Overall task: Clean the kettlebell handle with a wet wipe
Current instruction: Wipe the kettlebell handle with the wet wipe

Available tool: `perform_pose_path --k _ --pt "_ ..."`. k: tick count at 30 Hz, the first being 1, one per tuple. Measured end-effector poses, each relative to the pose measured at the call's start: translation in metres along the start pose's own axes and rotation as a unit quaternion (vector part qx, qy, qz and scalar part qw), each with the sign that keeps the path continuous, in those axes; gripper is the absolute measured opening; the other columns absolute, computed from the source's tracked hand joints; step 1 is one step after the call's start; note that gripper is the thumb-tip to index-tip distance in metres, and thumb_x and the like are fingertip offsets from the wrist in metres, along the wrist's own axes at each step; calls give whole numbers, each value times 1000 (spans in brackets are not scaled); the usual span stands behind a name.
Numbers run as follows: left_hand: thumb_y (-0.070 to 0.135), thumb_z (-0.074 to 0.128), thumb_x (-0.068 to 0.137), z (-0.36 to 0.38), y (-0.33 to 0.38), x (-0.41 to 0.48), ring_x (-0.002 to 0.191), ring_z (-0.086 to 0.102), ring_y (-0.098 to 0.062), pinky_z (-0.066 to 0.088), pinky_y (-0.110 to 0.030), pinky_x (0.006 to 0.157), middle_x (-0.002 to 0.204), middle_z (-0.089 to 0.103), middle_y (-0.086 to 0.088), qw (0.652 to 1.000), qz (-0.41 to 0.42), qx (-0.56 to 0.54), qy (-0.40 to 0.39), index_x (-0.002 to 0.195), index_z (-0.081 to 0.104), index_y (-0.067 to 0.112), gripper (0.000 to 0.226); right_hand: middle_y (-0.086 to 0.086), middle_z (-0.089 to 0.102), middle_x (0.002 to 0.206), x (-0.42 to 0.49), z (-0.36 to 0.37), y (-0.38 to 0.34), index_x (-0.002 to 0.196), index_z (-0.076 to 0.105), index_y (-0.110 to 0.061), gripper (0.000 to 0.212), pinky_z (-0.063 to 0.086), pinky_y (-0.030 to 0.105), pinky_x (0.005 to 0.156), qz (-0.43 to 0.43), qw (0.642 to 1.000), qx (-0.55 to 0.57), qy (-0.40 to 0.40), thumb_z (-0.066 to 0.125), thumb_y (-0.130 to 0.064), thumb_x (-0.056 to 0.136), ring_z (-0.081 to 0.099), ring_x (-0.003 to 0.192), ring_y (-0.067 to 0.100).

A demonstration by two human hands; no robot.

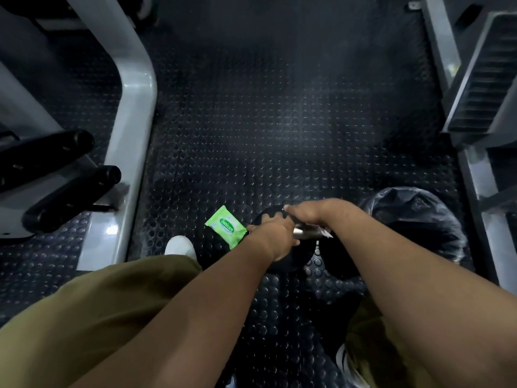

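Shiny metal handle point(307, 233), matt studded rubber floor point(265, 121)

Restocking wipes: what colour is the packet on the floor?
Bright green flat plastic wipe packet, white lettering; head view.

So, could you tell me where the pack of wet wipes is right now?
In the head view, the green Sanicare wipes pack lies on the studded rubber floor left of centre, between the white shoe and the left hand on the kettlebell.

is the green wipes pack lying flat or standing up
Lying flat: the green wipes pack rests label side up on the rubber floor, beside the left hand.
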State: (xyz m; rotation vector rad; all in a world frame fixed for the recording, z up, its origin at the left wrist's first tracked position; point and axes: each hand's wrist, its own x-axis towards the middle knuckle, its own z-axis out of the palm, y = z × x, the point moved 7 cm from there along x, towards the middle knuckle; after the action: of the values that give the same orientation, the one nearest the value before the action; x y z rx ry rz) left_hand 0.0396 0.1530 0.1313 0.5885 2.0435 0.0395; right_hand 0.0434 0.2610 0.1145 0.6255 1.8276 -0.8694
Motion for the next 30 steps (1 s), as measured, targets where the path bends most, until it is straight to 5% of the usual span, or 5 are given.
perform_pose_path --k 4,10,17,23,30 --pt "42 57 105 -2 0 -3 148 25 -41 28 -77 112 154 36 -11 1000 15 -1 18 155 32 19 61 8 26 167 9 10 20 154 43 -24 84 18 51 122 3 995 90 29 23 -80 94 25 152 30" --pt "43 57 105 -1 0 -2 147 26 -42 28 -78 111 151 38 -12 1000 15 4 9 151 35 19 57 12 28 165 3 5 15 155 42 -20 79 24 52 120 -1 998 56 25 22 -73 99 29 150 33" --pt "43 58 105 -1 -1 0 147 26 -43 27 -79 112 152 36 -12 1000 4 5 -1 156 31 19 63 15 60 131 1 -14 7 110 63 -12 55 53 50 99 35 999 -16 -15 42 -62 101 63 95 31" --pt "42 59 104 -1 0 0 149 23 -43 27 -79 111 156 34 -12 1000 12 -2 10 157 29 20 65 13 31 164 1 6 18 153 44 -14 74 22 48 120 -6 999 27 35 25 -65 104 30 149 32" --pt "42 59 104 1 -2 1 147 25 -43 28 -79 110 153 37 -12 1000 18 -2 12 152 34 19 58 14 39 159 2 4 27 152 45 -15 79 33 49 117 8 998 51 38 26 -72 100 38 144 34"
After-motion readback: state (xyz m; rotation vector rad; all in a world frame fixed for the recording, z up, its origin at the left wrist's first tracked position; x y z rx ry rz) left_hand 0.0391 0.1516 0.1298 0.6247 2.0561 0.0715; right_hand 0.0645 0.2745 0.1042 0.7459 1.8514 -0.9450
